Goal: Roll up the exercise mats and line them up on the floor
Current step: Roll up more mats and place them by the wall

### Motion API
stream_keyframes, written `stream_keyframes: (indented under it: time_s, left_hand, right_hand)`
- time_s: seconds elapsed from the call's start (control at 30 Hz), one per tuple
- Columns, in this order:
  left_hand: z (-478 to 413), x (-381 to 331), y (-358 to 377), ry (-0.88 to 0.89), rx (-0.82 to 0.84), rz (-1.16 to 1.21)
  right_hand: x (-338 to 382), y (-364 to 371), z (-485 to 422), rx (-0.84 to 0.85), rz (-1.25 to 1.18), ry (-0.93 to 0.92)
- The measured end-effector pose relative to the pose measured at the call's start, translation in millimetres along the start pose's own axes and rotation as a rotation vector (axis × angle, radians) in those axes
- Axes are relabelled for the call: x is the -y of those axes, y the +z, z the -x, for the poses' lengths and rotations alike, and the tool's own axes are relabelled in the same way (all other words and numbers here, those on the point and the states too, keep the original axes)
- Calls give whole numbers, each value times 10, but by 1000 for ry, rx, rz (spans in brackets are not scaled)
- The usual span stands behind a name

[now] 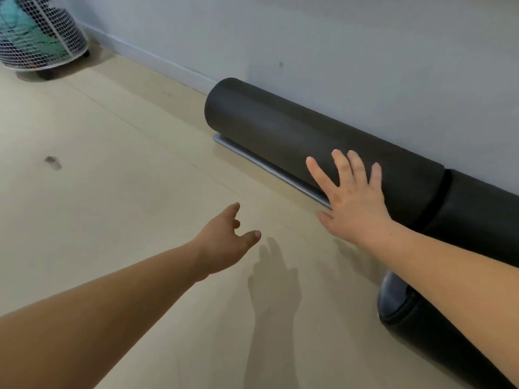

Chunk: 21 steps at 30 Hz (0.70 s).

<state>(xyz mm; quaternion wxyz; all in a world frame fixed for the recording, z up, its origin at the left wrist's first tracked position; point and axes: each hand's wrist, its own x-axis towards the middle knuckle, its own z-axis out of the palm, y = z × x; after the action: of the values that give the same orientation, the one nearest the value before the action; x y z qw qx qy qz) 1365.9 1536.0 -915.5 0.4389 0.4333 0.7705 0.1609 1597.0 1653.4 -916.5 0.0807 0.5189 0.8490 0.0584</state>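
Observation:
A dark grey rolled mat [280, 127] lies along the foot of the wall, its loose light-grey end [252, 155] sticking out flat beneath it. My right hand [351, 197] rests flat on the roll's near side with fingers spread. A second dark roll [483, 209] lies end to end with it at the right. A third dark roll [421, 327] lies nearer to me at the lower right, partly hidden by my right forearm. My left hand [227, 240] hovers over the bare floor left of the rolls, fingers loosely apart, holding nothing.
A white wire-mesh basket [42, 37] with teal contents stands on small wheels at the far left by the wall. The beige floor [112, 164] stretches left of the mats, with a small dark mark [52, 161] on it.

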Motion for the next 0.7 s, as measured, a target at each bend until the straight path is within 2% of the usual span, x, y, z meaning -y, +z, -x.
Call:
stream_keyframes:
  time_s: [0.1,0.17,0.27,0.4,0.7]
  left_hand:
    - [443,463,-354,5,-38,24]
    - [683,672,-505,15,-26,6]
    - [1289,1366,-921,-13,-25,-40]
    - [2198,2555,-1441,-107,-53,-93]
    - [4009,5034,-1933,-359,-279,123]
  right_hand:
    - [907,-298,210,98,-109,-183]
    - [1325,-468,278,210,-208,-233]
    - [2211,-798,471,305,-201,-325]
    - [3407,-1235,861,311,-163,-511]
    - [6031,-1574,2104,352,-155,-879]
